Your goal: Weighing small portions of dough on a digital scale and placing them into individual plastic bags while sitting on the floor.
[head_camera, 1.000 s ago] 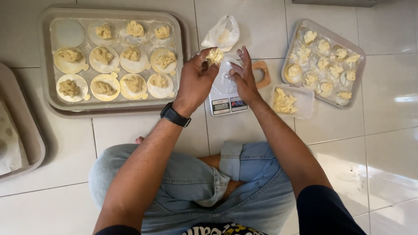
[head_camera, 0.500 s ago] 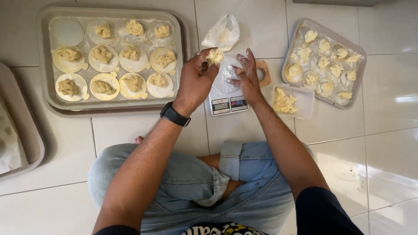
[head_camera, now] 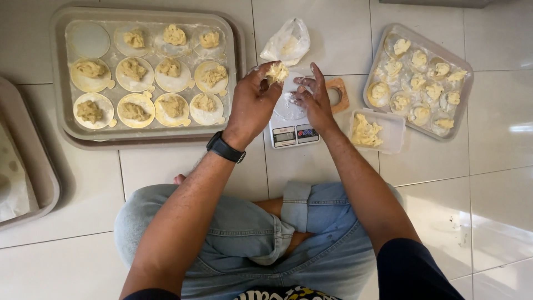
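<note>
Pale glossy floor tiles (head_camera: 183,183) carry everything; the person sits cross-legged on them in blue jeans, leaning over the work.

The left hand (head_camera: 252,103), a black watch (head_camera: 226,148) on its wrist, is curled, its fingertips pinching a small lump of yellowish dough (head_camera: 276,72) held up over a small white kitchen scale (head_camera: 293,125). The right hand (head_camera: 316,100) holds nothing: it hovers just beside the lump, fingers spread and dusted with flour, above the scale's platform. Compared with a second ago, the right hand's fingers have fanned out and eased slightly off the lump, so the dough now sits with the left hand alone; nothing else on the floor has shifted.

Just behind the scale, toward the far edge of the floor, lies a crumpled clear plastic bag (head_camera: 286,44) with some dough inside. To the right of the scale a round wooden ring cutter (head_camera: 336,95) rests on the tile, and nearer, touching the scale's right side, is a clear plastic tub (head_camera: 388,119) of loose dough. Far left, a large metal tray (head_camera: 58,83) holds round wrappers in rows, most topped with a dough lump, one at the far left corner bare. Far right, a smaller tilted tray (head_camera: 463,97) carries more topped wrappers. Another tray (head_camera: 33,166) shows at the left edge.
</note>
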